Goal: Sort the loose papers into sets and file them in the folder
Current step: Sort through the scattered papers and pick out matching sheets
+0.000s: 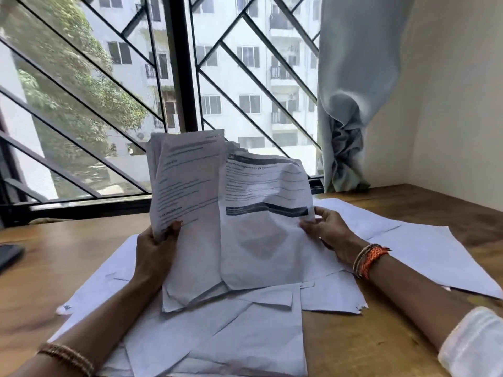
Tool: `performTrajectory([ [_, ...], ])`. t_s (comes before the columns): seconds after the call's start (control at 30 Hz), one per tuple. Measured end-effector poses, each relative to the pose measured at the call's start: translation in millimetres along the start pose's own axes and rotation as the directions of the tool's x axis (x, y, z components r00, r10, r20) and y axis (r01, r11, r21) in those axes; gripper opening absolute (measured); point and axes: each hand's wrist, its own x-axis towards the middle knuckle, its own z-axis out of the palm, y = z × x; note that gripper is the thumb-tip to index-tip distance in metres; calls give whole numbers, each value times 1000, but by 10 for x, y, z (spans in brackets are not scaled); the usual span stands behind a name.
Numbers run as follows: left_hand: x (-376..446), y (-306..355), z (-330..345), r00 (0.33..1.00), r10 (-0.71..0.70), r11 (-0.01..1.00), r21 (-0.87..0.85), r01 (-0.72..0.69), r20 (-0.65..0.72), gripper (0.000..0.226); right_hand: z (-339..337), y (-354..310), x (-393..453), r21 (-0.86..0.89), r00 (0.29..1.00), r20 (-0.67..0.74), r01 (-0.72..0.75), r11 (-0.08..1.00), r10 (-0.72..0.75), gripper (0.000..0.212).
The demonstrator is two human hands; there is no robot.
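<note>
Loose white printed papers (187, 202) — a creased sheaf held upright above the wooden counter (381, 336), gripped by the left hand (155, 248); one banded sheet (266, 213) pinched aside by the right hand (329, 232), seemingly for reading — more white sheets (245, 330) lie beneath.

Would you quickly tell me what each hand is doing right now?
Left hand: grips a stack of papers.
Right hand: pinches the edge of the front sheet.

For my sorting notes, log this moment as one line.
left hand: grips paper stack | right hand: pinches front sheet | loose papers on table | folder: not visible
</note>
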Motion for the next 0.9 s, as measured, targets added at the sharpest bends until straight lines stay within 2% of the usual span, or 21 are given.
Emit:
performTrajectory([
  [0.13,10,-15,-7,1000,29,998,-50,-29,2,18,-56,-80,9,12,998,64,-10,1000,10,23],
  [0.23,-5,4,9,999,46,998,-43,-45,29,17,-96,-130,18,75,971,229,-80,994,61,42],
  [0.27,-13,8,14,998,49,998,-42,-48,36,16,-92,-141,14,91,965,256,-85,992,59,41],
  [0.33,-27,23,25,998,41,998,-42,-39,42,17,-67,-163,-5,76,967,254,-44,996,23,32],
  [0.47,-36,45,23,999,11,999,-48,-9,31,14,-39,-147,-4,100,979,205,-19,995,-2,37],
  [0.53,-45,38,8,999,-16,998,-67,18,36,13,-45,-127,-6,130,977,213,-29,991,1,47],
  [0.6,-46,44,4,999,-23,997,-70,26,41,14,-64,-121,0,133,969,249,-34,991,0,71],
  [0.63,-43,52,12,999,-25,997,-67,28,35,15,-79,-131,0,133,965,261,-34,991,-2,75],
  [0.73,-33,58,41,999,-25,998,-57,26,24,16,-91,-181,-16,142,962,271,-26,990,-13,46],
  [0.77,-33,57,47,999,-23,998,-56,24,25,17,-84,-201,-30,141,962,273,-25,990,-15,45],
  [0.87,-34,39,56,999,-21,998,-55,23,37,18,-78,-214,-13,158,956,290,-8,987,-38,82],
  [0.9,-36,39,51,999,-19,998,-55,21,43,18,-72,-214,-14,155,954,296,-3,988,-43,88],
])
